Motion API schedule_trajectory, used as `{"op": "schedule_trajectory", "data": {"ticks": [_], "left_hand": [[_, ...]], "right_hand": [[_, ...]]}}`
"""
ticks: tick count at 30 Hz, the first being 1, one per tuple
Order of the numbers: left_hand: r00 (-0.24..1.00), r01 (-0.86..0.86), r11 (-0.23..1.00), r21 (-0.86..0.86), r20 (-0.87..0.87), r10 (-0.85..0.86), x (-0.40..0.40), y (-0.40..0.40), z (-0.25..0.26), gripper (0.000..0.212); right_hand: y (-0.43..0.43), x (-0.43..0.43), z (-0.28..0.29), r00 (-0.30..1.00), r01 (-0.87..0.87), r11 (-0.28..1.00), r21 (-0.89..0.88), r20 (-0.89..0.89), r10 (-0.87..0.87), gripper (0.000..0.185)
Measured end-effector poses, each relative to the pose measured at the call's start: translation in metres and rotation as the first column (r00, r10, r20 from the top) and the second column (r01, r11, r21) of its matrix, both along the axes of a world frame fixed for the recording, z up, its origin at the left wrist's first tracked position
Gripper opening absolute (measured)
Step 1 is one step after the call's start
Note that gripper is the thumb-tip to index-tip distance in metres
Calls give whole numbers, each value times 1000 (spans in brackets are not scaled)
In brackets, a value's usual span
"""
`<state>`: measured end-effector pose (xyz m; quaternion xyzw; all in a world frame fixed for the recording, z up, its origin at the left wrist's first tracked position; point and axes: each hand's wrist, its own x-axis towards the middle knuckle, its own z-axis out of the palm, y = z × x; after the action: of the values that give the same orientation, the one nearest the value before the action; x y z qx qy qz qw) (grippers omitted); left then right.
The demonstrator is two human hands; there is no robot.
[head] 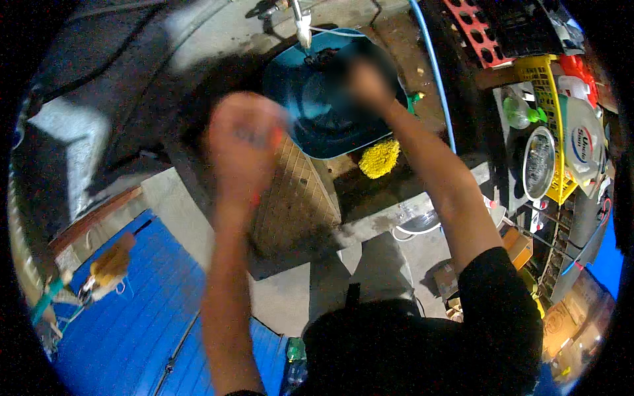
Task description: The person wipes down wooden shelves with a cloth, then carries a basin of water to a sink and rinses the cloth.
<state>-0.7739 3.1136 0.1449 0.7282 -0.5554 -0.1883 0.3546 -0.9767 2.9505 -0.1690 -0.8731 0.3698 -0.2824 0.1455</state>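
A blue plastic basin with dark water or wet contents sits beneath a metal tap. My right hand reaches over or into its right side; it is blurred, so its grip cannot be made out. My left hand is raised left of the basin, smeared by motion. An orange-red edge shows along that hand, but whether it holds something is unclear. Under it lies a tilted slab with a grid pattern. Just below the basin's rim rests a yellow fluffy scrubber.
A light-blue hose runs down the right of the basin. Farther right stand a yellow plastic basket, a metal bowl and a clear bottle with green parts. Blue corrugated sheeting covers the lower left. A cardboard box is at right.
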Motion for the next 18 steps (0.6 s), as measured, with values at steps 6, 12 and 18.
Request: {"op": "schedule_trajectory", "data": {"ticks": [6,12,18], "left_hand": [[764,485,832,270,333,-553,-56,52,-185,34],[644,519,782,345,443,-624,-66,37,-202,5],[712,443,818,367,410,-570,-56,51,-213,8]], "right_hand": [[1,64,20,855,305,948,88,-465,-232,44],[45,128,-2,793,224,973,-53,-571,-213,40],[73,52,41,581,-686,716,130,-496,646,35]]}}
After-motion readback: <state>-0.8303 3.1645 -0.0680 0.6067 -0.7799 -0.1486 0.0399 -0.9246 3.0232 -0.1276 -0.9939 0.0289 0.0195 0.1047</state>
